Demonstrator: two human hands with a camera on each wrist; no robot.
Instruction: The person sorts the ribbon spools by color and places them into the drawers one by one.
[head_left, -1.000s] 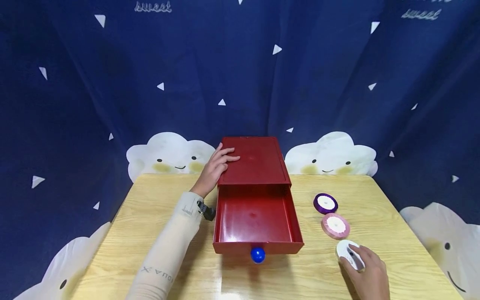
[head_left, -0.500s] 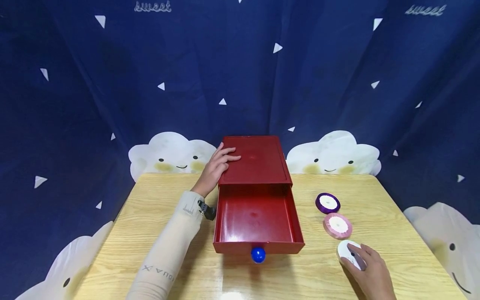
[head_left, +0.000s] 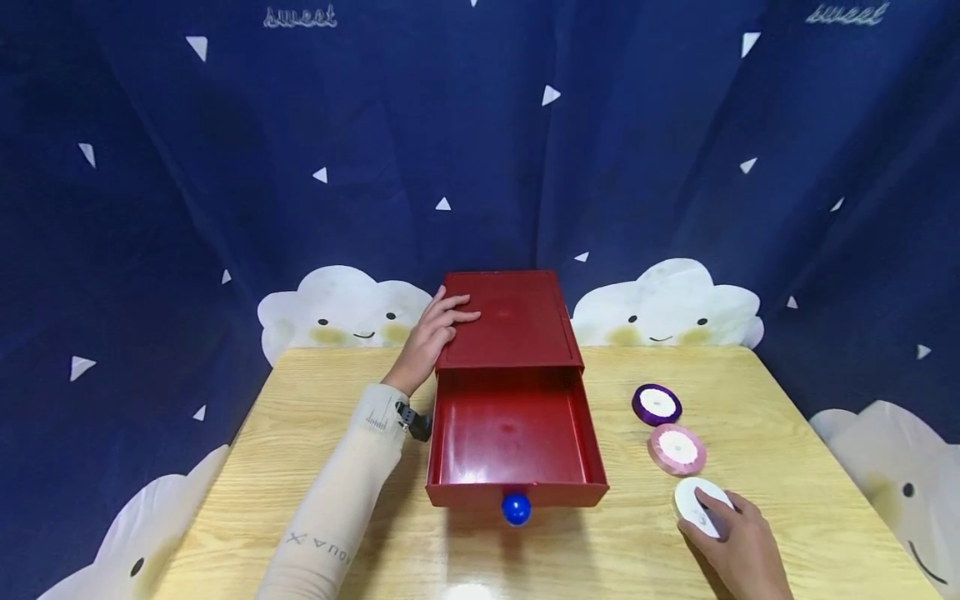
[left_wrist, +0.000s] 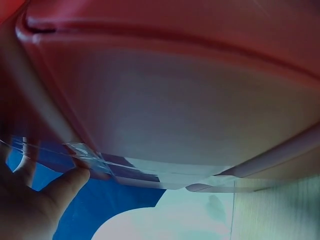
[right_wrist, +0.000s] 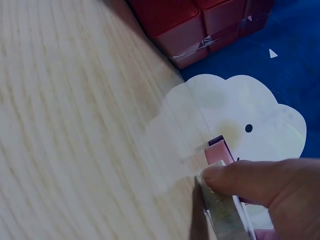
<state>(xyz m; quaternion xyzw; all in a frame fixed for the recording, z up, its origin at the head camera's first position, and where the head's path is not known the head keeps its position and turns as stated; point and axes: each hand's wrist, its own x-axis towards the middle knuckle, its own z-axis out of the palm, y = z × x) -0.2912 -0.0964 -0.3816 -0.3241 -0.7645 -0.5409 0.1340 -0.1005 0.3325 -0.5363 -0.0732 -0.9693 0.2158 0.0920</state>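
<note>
My right hand (head_left: 738,542) pinches the white spool (head_left: 687,505) by its rim, right of the drawer (head_left: 517,497) and just beside the pink spool (head_left: 677,449). I judge it light and fairly stiff, its smooth face likely slippery, so the rim suits my grip. My left hand (head_left: 429,337) rests on the box (head_left: 517,321), fingers outstretched. My hand covers part of the spool; I can't tell whether it touches the table (head_left: 645,554).

cabinet (head_left: 517,329) on table (head_left: 322,400) | drawer (head_left: 506,446) before cabinet | three spools (head_left: 677,448) right of drawer | curtain (head_left: 487,125) behind
</note>
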